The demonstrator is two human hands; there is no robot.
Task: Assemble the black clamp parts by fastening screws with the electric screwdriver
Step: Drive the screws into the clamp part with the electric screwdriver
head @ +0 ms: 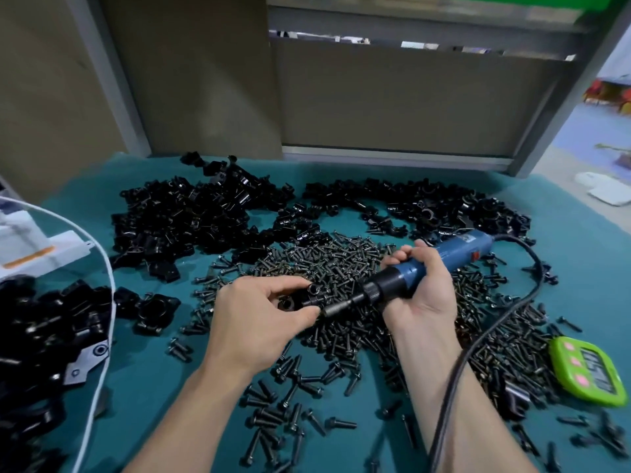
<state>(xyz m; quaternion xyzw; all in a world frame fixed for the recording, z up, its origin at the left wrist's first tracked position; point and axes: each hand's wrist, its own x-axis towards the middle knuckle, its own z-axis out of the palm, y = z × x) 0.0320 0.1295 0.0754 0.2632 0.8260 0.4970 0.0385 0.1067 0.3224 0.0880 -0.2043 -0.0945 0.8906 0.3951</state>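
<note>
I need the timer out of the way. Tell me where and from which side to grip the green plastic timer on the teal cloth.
Pinch the green plastic timer across its long edges, coming from above on its right side. It lies flat, face up, so only the rim is free; loose black screws and the black power cable crowd its left.

left hand (259, 315) in a fingertip pinch, right hand (421, 288) palm-up in a full grip
</note>
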